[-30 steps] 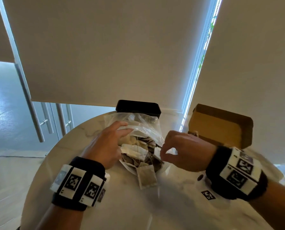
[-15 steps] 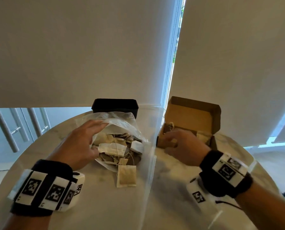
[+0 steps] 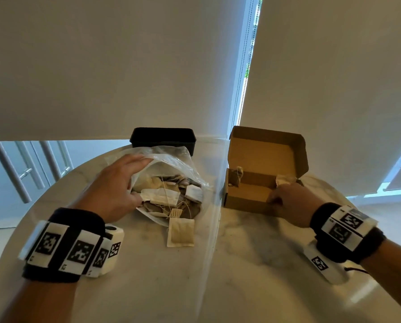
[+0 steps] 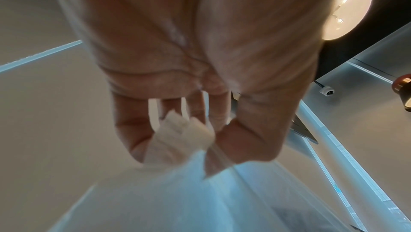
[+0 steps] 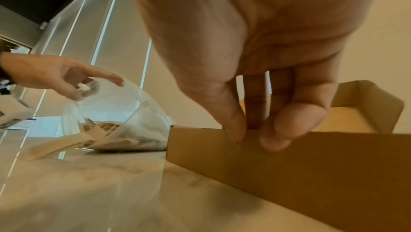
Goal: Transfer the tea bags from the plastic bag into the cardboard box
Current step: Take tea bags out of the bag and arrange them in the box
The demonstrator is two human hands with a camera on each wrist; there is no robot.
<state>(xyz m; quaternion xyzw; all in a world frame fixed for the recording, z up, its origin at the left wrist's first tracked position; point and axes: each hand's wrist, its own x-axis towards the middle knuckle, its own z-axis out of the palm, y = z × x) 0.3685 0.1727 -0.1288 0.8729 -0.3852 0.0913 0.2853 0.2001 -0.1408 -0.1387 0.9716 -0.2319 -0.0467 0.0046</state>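
A clear plastic bag (image 3: 171,164) full of tea bags (image 3: 159,197) lies open on the table, and one tea bag (image 3: 180,233) sits loose in front of its mouth. My left hand (image 3: 134,180) pinches the bag's upper edge (image 4: 177,192) between thumb and fingers (image 4: 206,135). The open cardboard box (image 3: 246,201) stands to the right, with a tea bag at its left end (image 3: 238,174) and another at its right end (image 3: 283,180). My right hand (image 3: 276,201) is at the box's front wall (image 5: 311,165). Its thumb lies outside the wall and two fingers reach down behind it, their tips hidden.
A black rectangular container (image 3: 162,136) stands just behind the plastic bag. Everything rests on a round marble table (image 3: 148,287) whose far edge runs close behind the box and container. Window blinds hang beyond it.
My right hand left the bag's mouth, went to the box and slid right along its front wall. My left hand stayed on the bag.
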